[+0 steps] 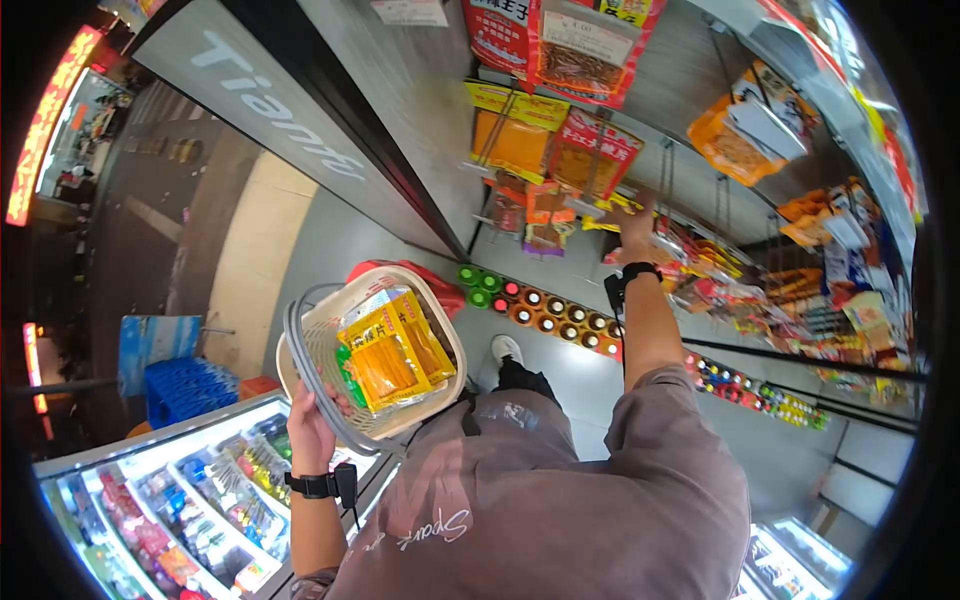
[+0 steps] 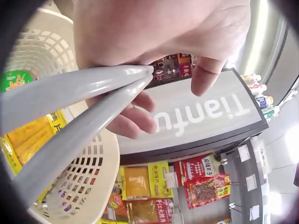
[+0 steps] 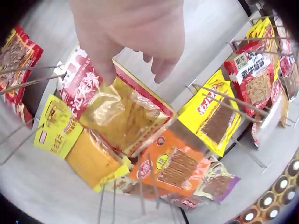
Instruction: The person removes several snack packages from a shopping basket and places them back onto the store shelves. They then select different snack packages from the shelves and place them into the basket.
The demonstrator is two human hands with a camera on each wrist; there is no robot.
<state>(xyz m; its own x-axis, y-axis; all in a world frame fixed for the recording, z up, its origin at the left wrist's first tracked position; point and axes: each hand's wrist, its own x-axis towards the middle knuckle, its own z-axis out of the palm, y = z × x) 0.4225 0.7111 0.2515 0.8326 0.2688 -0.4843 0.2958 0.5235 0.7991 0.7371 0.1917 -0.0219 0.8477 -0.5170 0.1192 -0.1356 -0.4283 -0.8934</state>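
My left hand (image 1: 311, 432) holds the grey handles (image 2: 88, 93) of a cream plastic basket (image 1: 292, 350), its fingers curled round them. Inside the basket lie yellow snack packets (image 1: 385, 360) and a green packet (image 1: 350, 372). Out at the hanging rack, my right hand (image 3: 133, 28) is reaching with thumb and fingers spread apart. Its nearest thing is a red and gold snack packet (image 3: 126, 112), which a fingertip overlaps in the right wrist view. Below hang a yellow packet (image 3: 93, 156) and an orange packet (image 3: 173, 165); to the right is another yellow packet (image 3: 212, 114).
Metal hooks (image 3: 229, 100) stick out around the packets. Rows of bottles (image 1: 570, 325) stand along the rack's foot. A lit display case (image 1: 190, 510) is at the lower left, blue crates (image 1: 190, 390) beyond it. A grey panel (image 1: 270, 100) ends the rack.
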